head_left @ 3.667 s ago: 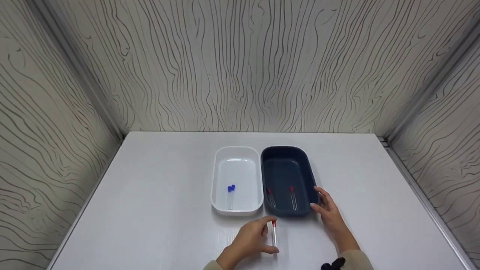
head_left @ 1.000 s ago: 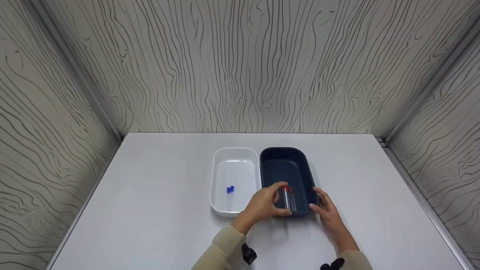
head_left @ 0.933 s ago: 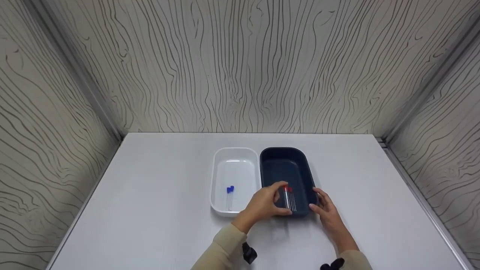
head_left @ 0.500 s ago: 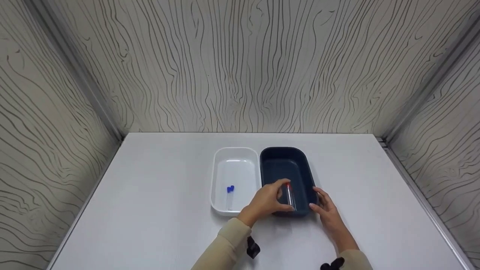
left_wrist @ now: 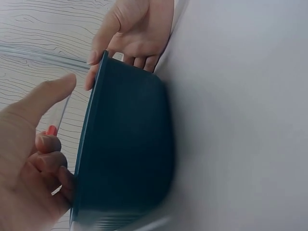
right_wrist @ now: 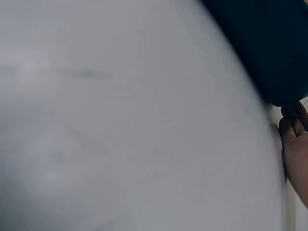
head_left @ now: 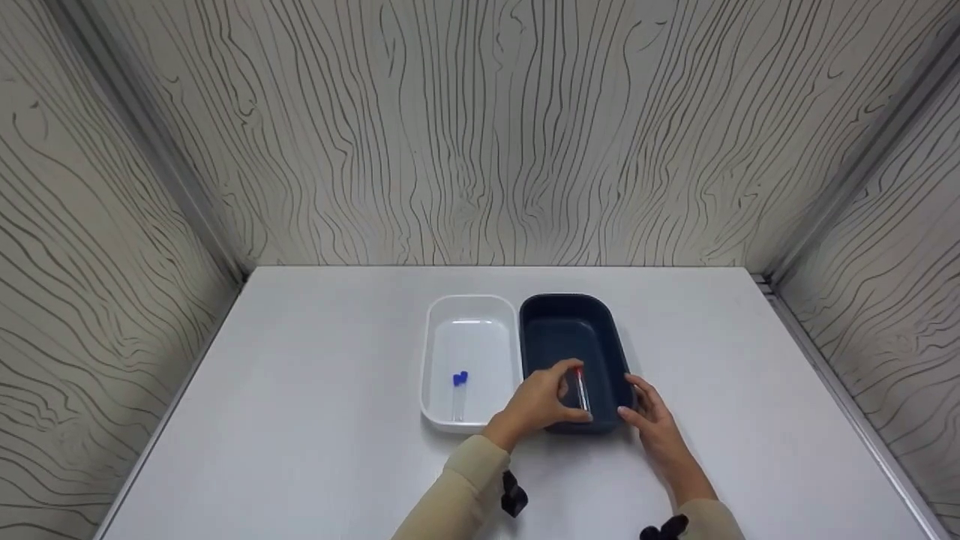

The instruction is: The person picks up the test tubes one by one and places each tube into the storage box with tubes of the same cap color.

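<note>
Over the front part of a dark blue tray (head_left: 566,337), my left hand (head_left: 536,403) holds a clear test tube (head_left: 583,394) lengthwise between thumb and index finger. Its red cap (left_wrist: 52,130) sits by the index fingertip in the left wrist view, above the tray's rim. My right hand (head_left: 660,431) grips the right wall of that tray near its front corner, thumb at the rim and fingers along the outside. The red-capped tubes lying in the tray are hidden behind my left hand and the held tube.
A white tray (head_left: 472,345) stands against the dark one on the left. Blue-capped test tubes (head_left: 460,390) lie in its front half. Both trays rest on a white table (head_left: 322,420) with patterned walls (head_left: 480,150) at the back and sides.
My left hand has carried the red-capped tube from the table in front of the trays to over the dark tray, then slightly further right. The right hand stays at the tray.
</note>
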`<action>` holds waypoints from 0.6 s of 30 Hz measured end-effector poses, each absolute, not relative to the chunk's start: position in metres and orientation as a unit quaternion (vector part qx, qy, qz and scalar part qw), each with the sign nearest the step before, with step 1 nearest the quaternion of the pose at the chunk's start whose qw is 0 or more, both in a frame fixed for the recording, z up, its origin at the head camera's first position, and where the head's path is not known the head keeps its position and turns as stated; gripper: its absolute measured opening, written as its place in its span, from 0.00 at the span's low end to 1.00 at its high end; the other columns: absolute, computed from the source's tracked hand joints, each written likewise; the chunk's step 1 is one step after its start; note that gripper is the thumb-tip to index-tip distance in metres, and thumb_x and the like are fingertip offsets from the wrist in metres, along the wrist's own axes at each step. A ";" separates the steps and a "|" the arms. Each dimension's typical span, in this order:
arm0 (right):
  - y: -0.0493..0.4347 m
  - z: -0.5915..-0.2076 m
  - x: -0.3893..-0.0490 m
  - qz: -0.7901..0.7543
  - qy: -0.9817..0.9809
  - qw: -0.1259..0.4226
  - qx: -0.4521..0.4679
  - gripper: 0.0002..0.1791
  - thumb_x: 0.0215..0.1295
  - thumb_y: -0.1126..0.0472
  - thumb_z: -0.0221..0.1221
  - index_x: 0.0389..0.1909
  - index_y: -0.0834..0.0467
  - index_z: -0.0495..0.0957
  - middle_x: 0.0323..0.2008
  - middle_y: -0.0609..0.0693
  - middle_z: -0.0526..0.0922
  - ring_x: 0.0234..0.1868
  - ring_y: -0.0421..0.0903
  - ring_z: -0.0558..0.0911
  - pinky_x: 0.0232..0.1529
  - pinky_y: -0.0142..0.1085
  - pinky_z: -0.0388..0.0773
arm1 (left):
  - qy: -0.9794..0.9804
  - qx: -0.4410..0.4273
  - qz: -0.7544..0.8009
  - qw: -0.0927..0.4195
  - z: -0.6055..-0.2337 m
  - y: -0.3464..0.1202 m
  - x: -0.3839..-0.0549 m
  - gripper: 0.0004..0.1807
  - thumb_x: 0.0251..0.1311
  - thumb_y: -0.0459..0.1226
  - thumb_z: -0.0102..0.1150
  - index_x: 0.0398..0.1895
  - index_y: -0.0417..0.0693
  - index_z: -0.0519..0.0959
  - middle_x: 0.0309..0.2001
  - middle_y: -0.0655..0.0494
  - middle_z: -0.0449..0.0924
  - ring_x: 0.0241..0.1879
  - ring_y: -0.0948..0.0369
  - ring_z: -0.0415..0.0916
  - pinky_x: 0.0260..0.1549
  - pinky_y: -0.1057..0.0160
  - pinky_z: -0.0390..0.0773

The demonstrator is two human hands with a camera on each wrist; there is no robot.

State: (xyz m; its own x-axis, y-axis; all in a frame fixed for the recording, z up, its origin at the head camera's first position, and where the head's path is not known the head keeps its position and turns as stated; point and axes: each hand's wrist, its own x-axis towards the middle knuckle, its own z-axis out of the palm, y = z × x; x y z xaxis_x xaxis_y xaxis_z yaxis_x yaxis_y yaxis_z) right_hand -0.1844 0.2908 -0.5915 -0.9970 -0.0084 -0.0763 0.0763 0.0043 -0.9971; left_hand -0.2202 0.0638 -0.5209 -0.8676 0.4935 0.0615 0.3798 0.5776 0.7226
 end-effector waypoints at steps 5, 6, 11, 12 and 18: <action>0.293 -0.590 -0.183 -0.692 0.719 0.054 0.033 0.36 0.68 0.65 0.54 0.73 0.56 0.51 0.78 0.62 0.41 0.78 0.58 0.48 0.74 0.39 0.56 | 0.887 0.235 0.390 0.084 -0.522 0.067 -0.222 0.43 0.44 0.49 0.75 0.66 0.54 0.68 0.25 0.67 0.64 0.24 0.72 0.60 0.26 0.75 0.63; 0.293 -0.590 -0.183 -0.693 0.718 0.058 0.031 0.36 0.68 0.64 0.54 0.73 0.56 0.50 0.78 0.62 0.39 0.78 0.60 0.44 0.76 0.45 0.50 | 0.887 0.234 0.389 0.085 -0.522 0.067 -0.222 0.43 0.44 0.49 0.75 0.66 0.54 0.68 0.25 0.67 0.64 0.25 0.72 0.60 0.26 0.75 0.63; 0.293 -0.589 -0.183 -0.704 0.707 0.059 0.026 0.35 0.68 0.66 0.53 0.73 0.58 0.50 0.78 0.63 0.38 0.78 0.63 0.40 0.75 0.58 0.38 | 0.890 0.237 0.380 0.083 -0.523 0.071 -0.223 0.43 0.44 0.48 0.75 0.65 0.54 0.68 0.26 0.64 0.67 0.25 0.71 0.61 0.27 0.75 0.64; 0.293 -0.589 -0.183 -0.706 0.705 0.059 0.027 0.35 0.68 0.66 0.53 0.73 0.57 0.49 0.78 0.63 0.37 0.78 0.63 0.40 0.75 0.58 0.37 | 0.891 0.239 0.377 0.083 -0.524 0.072 -0.223 0.42 0.44 0.48 0.75 0.65 0.54 0.68 0.26 0.64 0.68 0.26 0.71 0.62 0.27 0.75 0.64; 0.292 -0.589 -0.183 -0.704 0.708 0.058 0.029 0.35 0.68 0.66 0.53 0.73 0.57 0.50 0.77 0.63 0.41 0.78 0.61 0.47 0.77 0.53 0.44 | 0.897 0.246 0.358 0.081 -0.524 0.078 -0.226 0.42 0.44 0.46 0.76 0.65 0.53 0.68 0.29 0.59 0.75 0.26 0.71 0.62 0.27 0.75 0.65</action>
State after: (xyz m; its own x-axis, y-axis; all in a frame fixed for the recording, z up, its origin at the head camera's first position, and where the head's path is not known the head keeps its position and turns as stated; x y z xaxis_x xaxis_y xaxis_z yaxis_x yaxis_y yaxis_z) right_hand -0.1827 0.2916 -0.5886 -0.9917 -0.0396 -0.1227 0.1225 0.0079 -0.9924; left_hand -0.2258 0.0778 -0.5241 -0.8655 0.5000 0.0311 0.3839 0.6220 0.6824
